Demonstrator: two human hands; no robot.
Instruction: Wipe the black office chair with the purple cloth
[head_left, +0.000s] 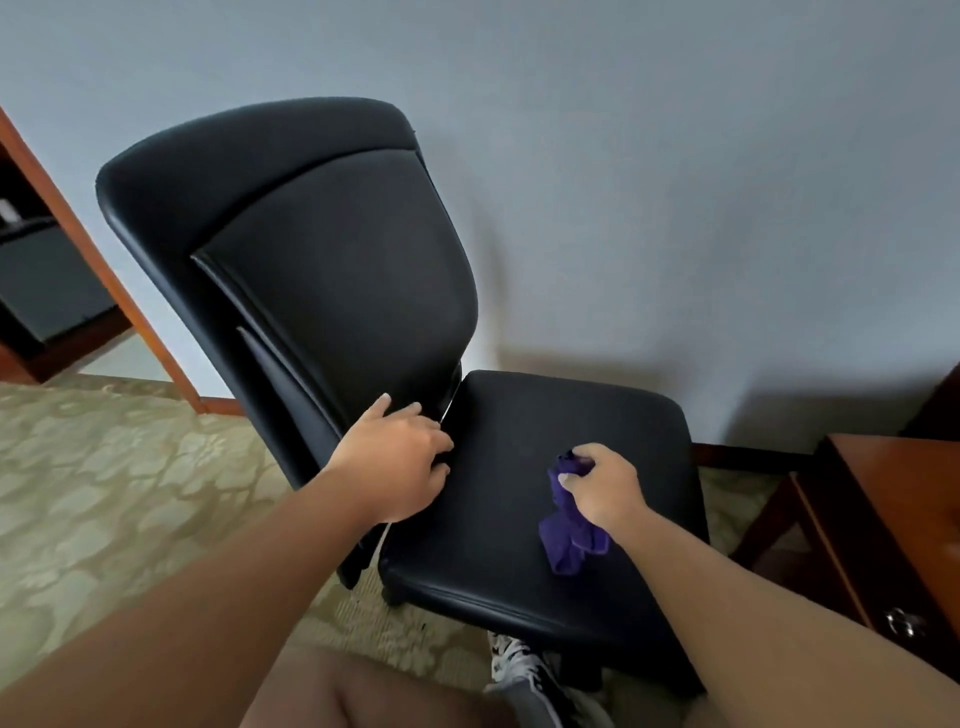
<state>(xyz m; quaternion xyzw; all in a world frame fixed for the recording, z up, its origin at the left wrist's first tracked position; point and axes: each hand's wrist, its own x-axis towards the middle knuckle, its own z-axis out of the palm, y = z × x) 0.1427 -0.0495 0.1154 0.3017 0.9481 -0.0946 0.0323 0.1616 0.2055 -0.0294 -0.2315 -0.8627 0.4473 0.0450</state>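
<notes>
From the head view, the black office chair (332, 270) fills the middle, its backrest leaning toward 11 o'clock and its seat (519, 571) spreading toward 5 o'clock, close to a pale wall (675, 182). The left hand (395, 457) grips the backrest's lower edge just where it meets the seat, thumb behind and fingers curled round the front. At 4 o'clock from it, the right hand (605, 488) pinches the bunched purple cloth (571, 530) in curled fingers over the seat's middle. The cloth's tail hangs down toward the leather; whether it touches cannot be told. A patterned carpet (104, 493) lies below. A wooden drawer unit (893, 519) stands at 4 o'clock, a wooden shelf unit (78, 244) at 9 o'clock, and a black-and-white sneaker (519, 660) shows at 6 o'clock.
</notes>
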